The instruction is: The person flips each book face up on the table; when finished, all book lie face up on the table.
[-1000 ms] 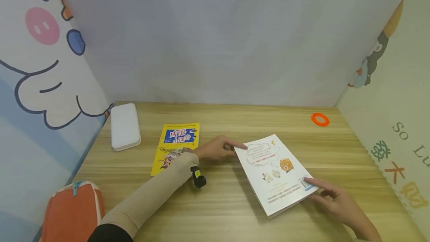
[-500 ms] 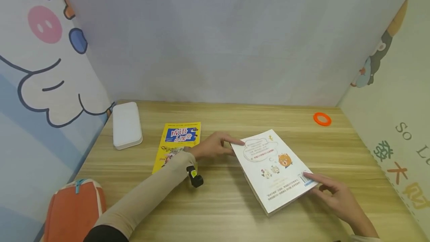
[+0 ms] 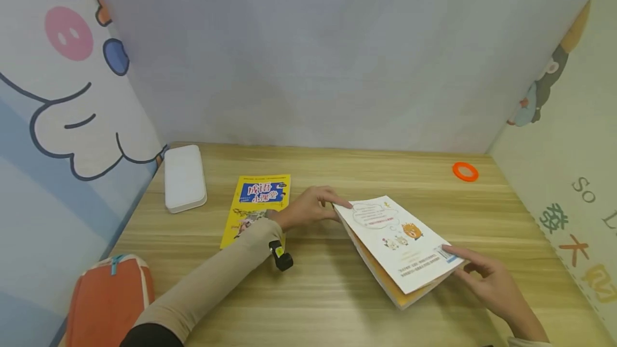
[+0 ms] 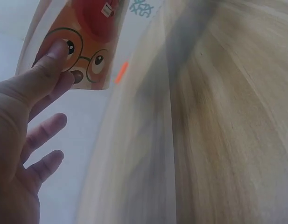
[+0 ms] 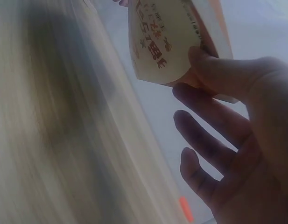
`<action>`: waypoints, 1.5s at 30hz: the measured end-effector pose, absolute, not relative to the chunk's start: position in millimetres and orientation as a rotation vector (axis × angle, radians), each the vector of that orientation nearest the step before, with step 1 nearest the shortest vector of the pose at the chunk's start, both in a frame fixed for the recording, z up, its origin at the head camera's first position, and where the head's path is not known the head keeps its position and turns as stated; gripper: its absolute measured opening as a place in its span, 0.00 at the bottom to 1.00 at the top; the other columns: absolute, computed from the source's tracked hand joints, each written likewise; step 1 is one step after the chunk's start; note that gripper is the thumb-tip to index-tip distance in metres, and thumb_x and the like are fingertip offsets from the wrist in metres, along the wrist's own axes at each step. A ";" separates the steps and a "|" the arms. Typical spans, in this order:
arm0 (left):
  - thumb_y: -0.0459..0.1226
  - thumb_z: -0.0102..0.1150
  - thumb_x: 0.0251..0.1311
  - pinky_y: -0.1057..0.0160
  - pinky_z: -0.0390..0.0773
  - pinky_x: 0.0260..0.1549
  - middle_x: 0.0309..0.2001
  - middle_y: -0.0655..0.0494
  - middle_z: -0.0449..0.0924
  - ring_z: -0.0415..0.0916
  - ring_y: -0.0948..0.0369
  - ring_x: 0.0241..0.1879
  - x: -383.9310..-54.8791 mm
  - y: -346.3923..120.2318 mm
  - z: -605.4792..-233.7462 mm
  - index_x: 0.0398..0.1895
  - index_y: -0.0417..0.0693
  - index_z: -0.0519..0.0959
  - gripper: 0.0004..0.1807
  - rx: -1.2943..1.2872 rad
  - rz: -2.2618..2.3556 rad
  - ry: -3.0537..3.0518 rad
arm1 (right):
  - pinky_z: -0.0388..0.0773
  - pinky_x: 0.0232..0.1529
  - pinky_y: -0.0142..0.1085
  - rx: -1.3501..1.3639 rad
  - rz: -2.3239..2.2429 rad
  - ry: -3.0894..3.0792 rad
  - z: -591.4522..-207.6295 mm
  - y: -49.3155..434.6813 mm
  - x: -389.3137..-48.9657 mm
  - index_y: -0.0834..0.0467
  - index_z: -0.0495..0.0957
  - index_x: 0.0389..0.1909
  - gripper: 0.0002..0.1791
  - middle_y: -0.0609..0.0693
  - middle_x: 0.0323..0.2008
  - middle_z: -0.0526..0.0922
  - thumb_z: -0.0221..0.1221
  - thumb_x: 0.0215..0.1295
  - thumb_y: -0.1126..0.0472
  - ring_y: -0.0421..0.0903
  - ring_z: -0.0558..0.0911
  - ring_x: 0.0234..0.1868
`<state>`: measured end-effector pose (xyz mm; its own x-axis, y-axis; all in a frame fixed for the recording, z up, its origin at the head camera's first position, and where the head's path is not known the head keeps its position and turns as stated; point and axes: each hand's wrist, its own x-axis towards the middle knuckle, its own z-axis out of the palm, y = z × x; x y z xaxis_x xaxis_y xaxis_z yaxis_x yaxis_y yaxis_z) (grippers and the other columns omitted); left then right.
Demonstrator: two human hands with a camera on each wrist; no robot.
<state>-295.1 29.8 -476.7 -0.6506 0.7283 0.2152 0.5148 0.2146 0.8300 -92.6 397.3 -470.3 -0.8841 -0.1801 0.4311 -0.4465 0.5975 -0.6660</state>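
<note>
A white-backed book (image 3: pixel 385 242) is held above the table, its back cover turned up with a small orange cartoon animal and a barcode. At its far left corner my left hand (image 3: pixel 308 209) pinches it. The near right corner is pinched by my right hand (image 3: pixel 489 281), thumb and fingers on opposite sides. The left wrist view shows the left hand's thumb on the orange front cover (image 4: pixel 99 56), which has a face in glasses. In the right wrist view, the book's lettered underside (image 5: pixel 155 44) shows beside the right thumb. The back cover stands slightly apart from the pages.
A yellow book (image 3: pixel 260 191) lies left of centre, partly behind the left forearm. At the back left is a white case (image 3: pixel 185 177). An orange zippered pouch (image 3: pixel 111 301) sits front left. An orange ring (image 3: pixel 465 172) lies back right. Walls border the table (image 3: pixel 337 167).
The book has tilted, so its orange-edged near left side shows more and the back cover parts from the pages. Both hands keep hold of it. The view has shifted slightly.
</note>
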 end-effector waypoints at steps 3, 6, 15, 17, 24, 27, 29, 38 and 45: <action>0.37 0.74 0.57 0.70 0.73 0.40 0.48 0.52 0.87 0.76 0.64 0.45 -293.9 30.0 -473.8 0.51 0.50 0.89 0.17 1.214 1.427 2.271 | 0.77 0.41 0.19 0.490 1.214 -2.502 -469.4 398.0 -92.1 0.66 0.82 0.56 0.28 0.24 0.60 0.79 0.63 0.52 0.85 0.20 0.79 0.52; 0.36 0.73 0.58 0.69 0.73 0.39 0.47 0.52 0.87 0.76 0.65 0.45 -293.1 29.5 -471.5 0.52 0.50 0.89 0.17 1.215 1.437 2.275 | 0.78 0.40 0.20 0.473 1.231 -2.503 -468.6 398.6 -92.3 0.66 0.83 0.56 0.25 0.24 0.60 0.80 0.64 0.56 0.82 0.26 0.82 0.45; 0.34 0.69 0.63 0.67 0.73 0.36 0.46 0.51 0.86 0.73 0.63 0.40 -292.6 27.7 -469.8 0.52 0.49 0.88 0.14 1.210 1.463 2.242 | 0.78 0.41 0.22 0.453 1.254 -2.476 -465.4 397.7 -95.5 0.67 0.83 0.54 0.21 0.25 0.54 0.83 0.64 0.59 0.80 0.29 0.83 0.40; 0.35 0.69 0.63 0.67 0.71 0.35 0.43 0.52 0.85 0.70 0.64 0.37 -292.9 27.7 -468.8 0.52 0.50 0.89 0.14 1.217 1.464 2.234 | 0.79 0.42 0.22 0.474 1.276 -2.454 -465.8 398.0 -96.1 0.68 0.83 0.54 0.22 0.27 0.54 0.84 0.63 0.59 0.82 0.29 0.83 0.42; 0.36 0.71 0.61 0.67 0.68 0.35 0.36 0.56 0.81 0.67 0.58 0.35 -295.7 29.1 -470.7 0.50 0.49 0.89 0.13 1.325 1.486 2.190 | 0.80 0.44 0.21 0.542 1.336 -2.379 -469.7 400.9 -98.8 0.71 0.81 0.55 0.26 0.31 0.53 0.86 0.59 0.54 0.88 0.27 0.85 0.46; 0.35 0.71 0.61 0.66 0.70 0.36 0.38 0.56 0.77 0.68 0.54 0.39 -295.8 29.8 -470.9 0.50 0.50 0.89 0.13 1.341 1.493 2.178 | 0.81 0.44 0.20 0.536 1.361 -2.367 -469.9 401.5 -98.8 0.72 0.81 0.54 0.25 0.33 0.54 0.86 0.58 0.55 0.89 0.28 0.85 0.47; 0.35 0.71 0.62 0.66 0.72 0.37 0.43 0.56 0.78 0.71 0.56 0.42 -295.7 30.5 -470.8 0.50 0.50 0.89 0.13 1.339 1.502 2.171 | 0.81 0.44 0.20 0.514 1.371 -2.375 -468.7 401.5 -98.4 0.72 0.81 0.55 0.25 0.32 0.54 0.86 0.58 0.56 0.89 0.27 0.86 0.46; 0.38 0.65 0.68 0.68 0.74 0.37 0.46 0.57 0.86 0.74 0.67 0.39 -294.2 33.6 -464.0 0.50 0.52 0.88 0.10 1.324 1.500 2.215 | 0.79 0.48 0.20 0.412 1.383 -2.455 -461.3 401.2 -96.9 0.73 0.80 0.54 0.17 0.32 0.42 0.90 0.57 0.65 0.82 0.27 0.86 0.46; 0.38 0.62 0.71 0.65 0.79 0.40 0.47 0.57 0.87 0.77 0.68 0.42 -291.5 36.2 -459.0 0.48 0.51 0.87 0.08 1.343 1.521 2.246 | 0.81 0.42 0.22 0.401 1.318 -2.383 -461.3 397.4 -99.1 0.73 0.83 0.49 0.16 0.33 0.37 0.91 0.57 0.62 0.85 0.31 0.87 0.38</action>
